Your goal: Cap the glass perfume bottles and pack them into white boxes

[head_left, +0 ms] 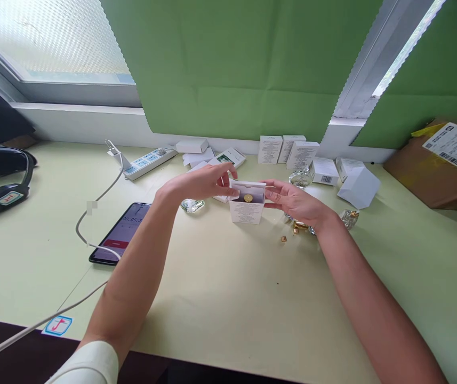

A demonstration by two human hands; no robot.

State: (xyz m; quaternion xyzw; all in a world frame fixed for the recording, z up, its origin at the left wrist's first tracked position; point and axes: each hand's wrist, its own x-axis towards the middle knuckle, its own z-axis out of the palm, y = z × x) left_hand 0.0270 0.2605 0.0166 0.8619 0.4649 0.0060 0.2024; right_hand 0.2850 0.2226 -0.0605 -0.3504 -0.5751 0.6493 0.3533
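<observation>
A small white printed box (246,212) stands upright on the table with its top open. Inside it shows a round gold cap (248,198); what lies under the cap is hidden. My left hand (208,181) has its thumb and fingertips closed at the box's upper left edge, by a flap. From the other side, my right hand (292,202) grips the upper right edge between thumb and fingers. Beside my right wrist lie gold caps (301,226), a small gold piece (283,239) and a clear glass bottle (349,218), partly hidden by the forearm.
White boxes (270,150) stand along the wall, with more boxes (358,186) at right. A glass piece (192,205) lies left of the open box. Further left are a phone (120,234), a white cable (79,226) and a power strip (150,162). A cardboard carton (428,176) sits far right.
</observation>
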